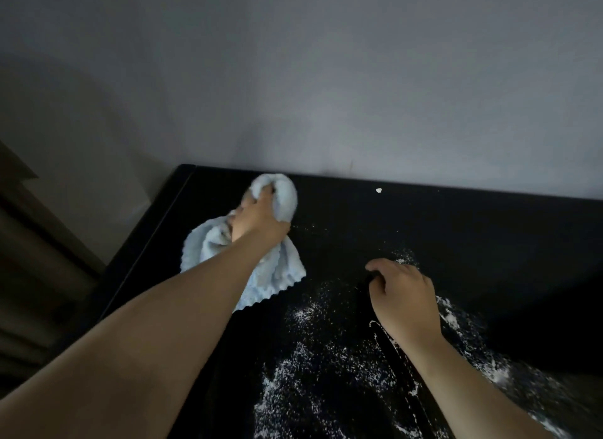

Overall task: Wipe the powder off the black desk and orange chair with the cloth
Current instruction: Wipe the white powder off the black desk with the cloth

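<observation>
The left hand (257, 218) gripped the pale blue cloth (285, 197), fingers curled tight into a bunched fold of it, at the far left of the black desk (456, 226) close to the grey wall. The loose skirt of the cloth trailed back under the forearm and lay on the desk top. The right hand (404, 295) rested on the desk nearer the middle with its fingers loosely bent, tips down and nothing visibly held.

White powder (326, 357) lay scattered in thick patches across the near and right part of the desk, around and past the right wrist, while the surface near the cloth looked mostly dark. A small white fleck (378, 190) sat apart near the back edge. The orange chair was not in view.

By my reading the desk step was in hand and far from done – the cloth sat well apart from the heaviest powder. The next move probably called for dragging the cloth rightward and nearer through those patches, pressing flat, and lifting the right hand clear first – then the chair
</observation>
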The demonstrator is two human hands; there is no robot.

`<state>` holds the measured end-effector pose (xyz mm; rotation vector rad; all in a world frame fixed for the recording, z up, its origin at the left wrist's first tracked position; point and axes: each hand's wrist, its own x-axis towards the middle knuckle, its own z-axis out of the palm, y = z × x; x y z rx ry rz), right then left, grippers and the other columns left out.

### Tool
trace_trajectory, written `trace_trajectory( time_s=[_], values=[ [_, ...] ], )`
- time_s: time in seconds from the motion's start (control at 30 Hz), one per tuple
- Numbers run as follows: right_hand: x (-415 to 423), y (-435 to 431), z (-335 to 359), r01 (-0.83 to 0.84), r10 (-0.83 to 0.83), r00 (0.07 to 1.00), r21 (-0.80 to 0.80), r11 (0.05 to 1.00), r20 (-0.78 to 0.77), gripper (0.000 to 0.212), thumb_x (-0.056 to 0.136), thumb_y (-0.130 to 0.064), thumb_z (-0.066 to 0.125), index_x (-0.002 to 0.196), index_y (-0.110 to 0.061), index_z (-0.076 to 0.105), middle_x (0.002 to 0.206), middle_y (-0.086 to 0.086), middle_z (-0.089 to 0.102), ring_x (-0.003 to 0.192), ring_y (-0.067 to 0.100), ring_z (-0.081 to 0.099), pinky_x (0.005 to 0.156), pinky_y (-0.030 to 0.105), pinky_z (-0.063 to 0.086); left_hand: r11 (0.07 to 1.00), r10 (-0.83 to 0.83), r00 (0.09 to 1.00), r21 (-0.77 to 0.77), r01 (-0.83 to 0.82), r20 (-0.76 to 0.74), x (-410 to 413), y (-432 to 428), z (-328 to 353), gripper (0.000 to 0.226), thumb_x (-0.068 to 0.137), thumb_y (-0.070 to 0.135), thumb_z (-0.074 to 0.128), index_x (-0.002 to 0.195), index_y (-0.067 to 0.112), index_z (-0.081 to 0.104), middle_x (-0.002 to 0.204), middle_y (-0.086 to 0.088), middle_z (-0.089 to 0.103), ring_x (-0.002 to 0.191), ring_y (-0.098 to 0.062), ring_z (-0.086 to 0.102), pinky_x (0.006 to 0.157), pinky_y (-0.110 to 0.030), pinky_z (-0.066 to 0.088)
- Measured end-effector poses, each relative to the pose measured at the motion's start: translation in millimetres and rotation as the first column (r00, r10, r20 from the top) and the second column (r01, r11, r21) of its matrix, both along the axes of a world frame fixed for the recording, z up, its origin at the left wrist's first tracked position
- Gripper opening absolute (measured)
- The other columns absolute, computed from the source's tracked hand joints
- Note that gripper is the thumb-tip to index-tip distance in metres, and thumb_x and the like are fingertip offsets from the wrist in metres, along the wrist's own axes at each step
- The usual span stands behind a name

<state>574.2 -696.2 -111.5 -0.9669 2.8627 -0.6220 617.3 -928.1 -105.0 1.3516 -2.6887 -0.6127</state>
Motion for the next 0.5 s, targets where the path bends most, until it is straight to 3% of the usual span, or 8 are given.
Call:
trace_trajectory(
  time_s=[0.1,0.17,0.27,0.33,0.4,0.43,0.5],
  values=[
    [-3.3,5.0,1.4,0.000,0.000,1.000,-0.002,1.000,0.008,0.033,0.093,-0.013,0.046,0.119,-0.023,0.061,0.120,-0.007,0.063,0.116,0.015,0.052,0.101,0.033,0.035,0.901,-0.430,0.901,0.029,0.432,-0.057,-5.1,30.8,1.5,0.072,0.079,0.026,0.064,0.141,0.037,0.028,0.139,-0.007,0.041,0.118,-0.030,0.050,0.095,-0.044,0.044],
    [-4.6,8.0,3.3,-0.001,0.001,1.000,-0.008,1.000,0.012,0.032,0.092,-0.013,0.046,0.119,-0.023,0.062,0.119,-0.006,0.063,0.114,0.015,0.052,0.100,0.033,0.037,0.836,-0.526,0.833,0.079,0.544,-0.169,-5.9,37.9,7.3,0.066,0.076,0.020,0.064,0.134,0.040,0.039,0.124,-0.002,0.054,0.107,-0.023,0.056,0.088,-0.038,0.049],
    [-9.3,14.7,5.8,0.025,-0.024,1.000,-0.054,0.998,0.019,0.031,0.092,-0.012,0.046,0.117,-0.021,0.063,0.117,-0.006,0.064,0.114,0.016,0.053,0.100,0.035,0.039,0.926,-0.370,0.885,-0.030,0.377,-0.281,-18.1,22.2,11.7,0.064,0.078,0.026,0.065,0.136,0.036,0.039,0.133,-0.004,0.049,0.117,-0.028,0.051,0.097,-0.040,0.043],
    [-13.4,19.5,6.0,0.046,-0.045,0.999,-0.068,0.997,0.020,0.030,0.093,-0.012,0.047,0.117,-0.020,0.064,0.117,-0.005,0.065,0.115,0.017,0.053,0.100,0.036,0.039,0.980,-0.164,0.975,-0.137,0.143,-0.153,-27.4,9.6,5.9,0.072,0.080,0.034,0.063,0.142,0.036,0.026,0.149,-0.004,0.027,0.132,-0.033,0.033,0.105,-0.049,0.032],
    [-17.6,23.9,5.2,0.066,-0.064,0.998,-0.071,0.995,0.027,0.031,0.093,-0.013,0.047,0.117,-0.020,0.063,0.117,-0.005,0.065,0.115,0.017,0.052,0.101,0.036,0.039,0.996,0.009,0.999,-0.087,-0.006,0.032,-34.3,7.4,-0.7,0.080,0.083,0.042,0.059,0.146,0.035,0.011,0.156,-0.004,0.004,0.140,-0.035,0.012,0.108,-0.055,0.020],
    [-19.3,25.7,4.7,0.072,-0.070,0.997,-0.076,0.994,0.031,0.031,0.093,-0.013,0.047,0.118,-0.020,0.063,0.117,-0.005,0.065,0.115,0.017,0.052,0.101,0.036,0.038,0.998,0.030,0.995,-0.058,-0.024,0.094,-38.0,9.5,-3.9,0.083,0.083,0.044,0.059,0.147,0.034,0.007,0.156,-0.005,-0.002,0.141,-0.036,0.007,0.109,-0.057,0.018],
    [-22.4,27.9,4.0,0.081,-0.078,0.996,-0.094,0.992,0.037,0.031,0.093,-0.012,0.047,0.118,-0.019,0.064,0.118,-0.004,0.065,0.116,0.018,0.052,0.101,0.037,0.039,0.994,-0.075,0.989,-0.067,0.084,0.130,-46.5,19.0,-7.4,0.082,0.084,0.042,0.059,0.147,0.033,0.008,0.156,-0.007,0.000,0.140,-0.037,0.014,0.107,-0.055,0.024]
  ],
)
